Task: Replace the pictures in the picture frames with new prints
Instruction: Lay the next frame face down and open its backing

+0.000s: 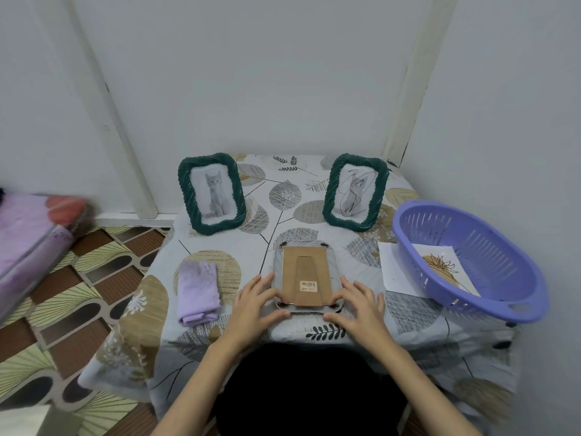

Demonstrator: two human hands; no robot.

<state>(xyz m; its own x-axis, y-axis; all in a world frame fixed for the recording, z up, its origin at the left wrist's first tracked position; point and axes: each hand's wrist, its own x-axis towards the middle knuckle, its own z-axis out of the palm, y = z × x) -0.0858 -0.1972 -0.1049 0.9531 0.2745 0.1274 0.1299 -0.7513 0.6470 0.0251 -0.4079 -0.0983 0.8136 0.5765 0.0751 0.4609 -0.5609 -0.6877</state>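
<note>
Frame (306,276) lies face down at the table's near edge; our left hand (254,305) and right hand (358,305) rest spread fingers on its lower corners (gripping nothing). We judge a clip forced carelessly could crack the cardboard backing (306,272).

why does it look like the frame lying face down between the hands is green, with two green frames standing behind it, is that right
Not quite: the head view shows the face-down frame between the left hand and right hand is grey-white, not green. The two standing frames behind it are green.
</note>
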